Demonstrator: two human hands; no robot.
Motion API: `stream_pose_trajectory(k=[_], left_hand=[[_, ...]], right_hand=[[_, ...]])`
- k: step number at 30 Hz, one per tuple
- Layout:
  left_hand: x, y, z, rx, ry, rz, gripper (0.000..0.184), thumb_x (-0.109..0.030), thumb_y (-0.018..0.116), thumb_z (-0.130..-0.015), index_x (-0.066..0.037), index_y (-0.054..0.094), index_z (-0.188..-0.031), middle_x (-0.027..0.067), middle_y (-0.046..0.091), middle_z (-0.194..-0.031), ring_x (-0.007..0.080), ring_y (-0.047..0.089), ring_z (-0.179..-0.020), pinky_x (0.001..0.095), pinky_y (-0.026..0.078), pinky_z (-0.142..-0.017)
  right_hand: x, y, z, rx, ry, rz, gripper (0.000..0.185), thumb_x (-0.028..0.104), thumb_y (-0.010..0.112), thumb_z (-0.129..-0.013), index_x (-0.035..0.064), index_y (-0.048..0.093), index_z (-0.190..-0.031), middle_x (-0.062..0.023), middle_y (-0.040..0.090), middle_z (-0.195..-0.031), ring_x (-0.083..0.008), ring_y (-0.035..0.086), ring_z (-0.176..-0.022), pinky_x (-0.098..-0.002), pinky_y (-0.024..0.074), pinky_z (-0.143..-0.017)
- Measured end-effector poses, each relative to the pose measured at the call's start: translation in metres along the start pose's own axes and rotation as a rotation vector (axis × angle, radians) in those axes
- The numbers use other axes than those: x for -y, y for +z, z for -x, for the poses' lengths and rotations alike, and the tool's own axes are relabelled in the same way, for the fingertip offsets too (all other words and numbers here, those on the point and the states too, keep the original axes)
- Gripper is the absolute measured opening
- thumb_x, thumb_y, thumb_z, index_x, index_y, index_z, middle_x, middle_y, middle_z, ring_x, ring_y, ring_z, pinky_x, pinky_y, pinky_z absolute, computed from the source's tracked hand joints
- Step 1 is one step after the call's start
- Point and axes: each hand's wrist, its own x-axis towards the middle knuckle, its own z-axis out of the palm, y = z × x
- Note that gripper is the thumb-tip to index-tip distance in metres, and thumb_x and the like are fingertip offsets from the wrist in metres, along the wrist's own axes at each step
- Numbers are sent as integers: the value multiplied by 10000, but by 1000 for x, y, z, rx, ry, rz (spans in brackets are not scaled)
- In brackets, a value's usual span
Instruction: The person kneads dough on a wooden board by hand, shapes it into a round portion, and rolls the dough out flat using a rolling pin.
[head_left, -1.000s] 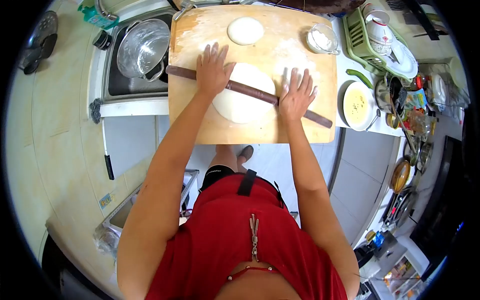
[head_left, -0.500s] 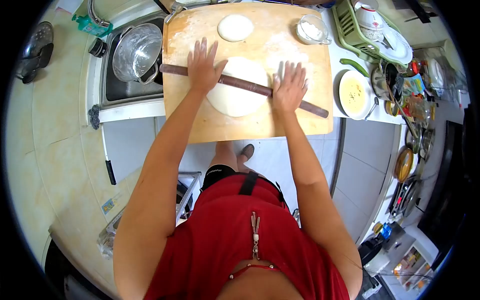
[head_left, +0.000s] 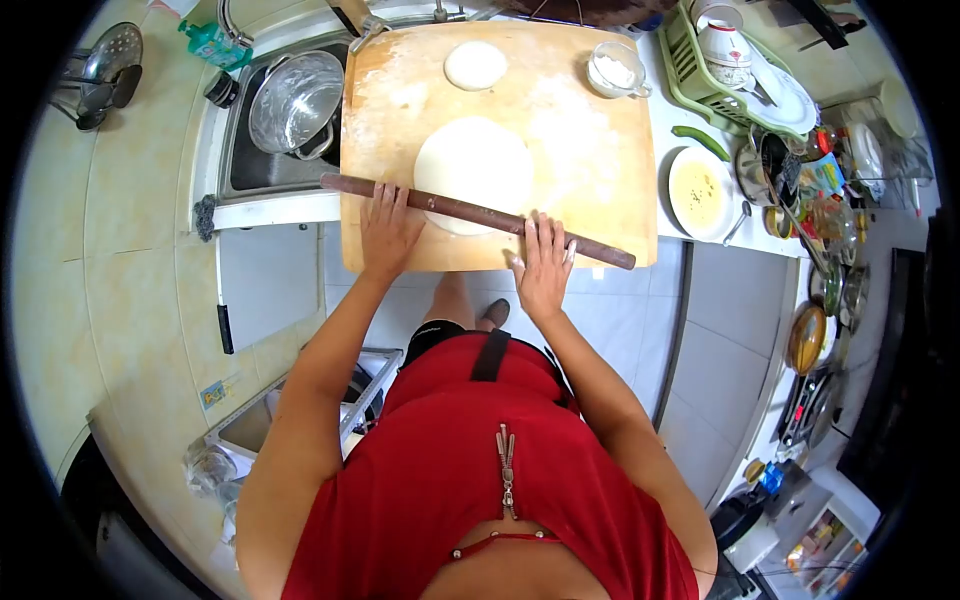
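One head-worn camera looks forward and down.

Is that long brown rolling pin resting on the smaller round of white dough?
No, the long brown rolling pin crosses the larger round of white dough, apart from the smaller one.

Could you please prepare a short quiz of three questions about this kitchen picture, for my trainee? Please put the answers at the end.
1. True or false: the left hand and the right hand both touch the pin.

2. Which thing does the pin lie across?
a) the small dough
b) the large dough
c) the spoon

3. Fill the gap: the pot is in the ____.

Key:
1. True; the fingers of both hands rest on it.
2. b; the pin crosses its part nearer to the person.
3. sink
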Motion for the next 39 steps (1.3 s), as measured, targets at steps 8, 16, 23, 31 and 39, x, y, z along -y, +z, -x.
stream_pose_trajectory(k=[8,16,23,31,39], left_hand=[[-6,31,-135,-199,88,-61,653,-444,604,-953,-117,451,-1497,174,428,-1549,395,357,-1447,600,284,-1133],[-3,43,-245,-301,106,24,637,-462,596,-966,-137,457,-1497,241,465,-1496,441,406,-1400,613,346,-1086],[-2,47,-270,-329,55,18,581,-427,579,-982,-137,487,-1477,233,461,-1501,430,380,-1423,589,305,-1129],[-14,33,-154,-118,130,39,601,-411,572,-981,-112,469,-1492,184,415,-1555,388,350,-1455,569,257,-1159],[-5,47,-220,-149,158,12,648,-454,589,-962,-83,471,-1481,159,432,-1550,359,374,-1444,577,296,-1147]], right_hand=[[-25,9,-148,-184,65,123,638,373,581,-955,162,416,-1534,-112,312,-1632,-383,256,-1503,-605,161,-1208],[-42,5,-249,-271,112,138,632,387,591,-954,205,423,-1535,-123,286,-1640,-346,241,-1514,-584,158,-1216],[-50,10,-260,-369,-24,137,508,318,600,-957,128,534,-1423,-138,441,-1540,-345,345,-1458,-560,192,-1201],[-15,14,-156,-154,39,24,635,371,597,-955,110,433,-1509,-111,365,-1600,-369,285,-1491,-620,144,-1205],[-23,21,-225,-161,79,83,613,376,553,-974,116,429,-1515,-94,336,-1618,-368,259,-1500,-609,139,-1212]])
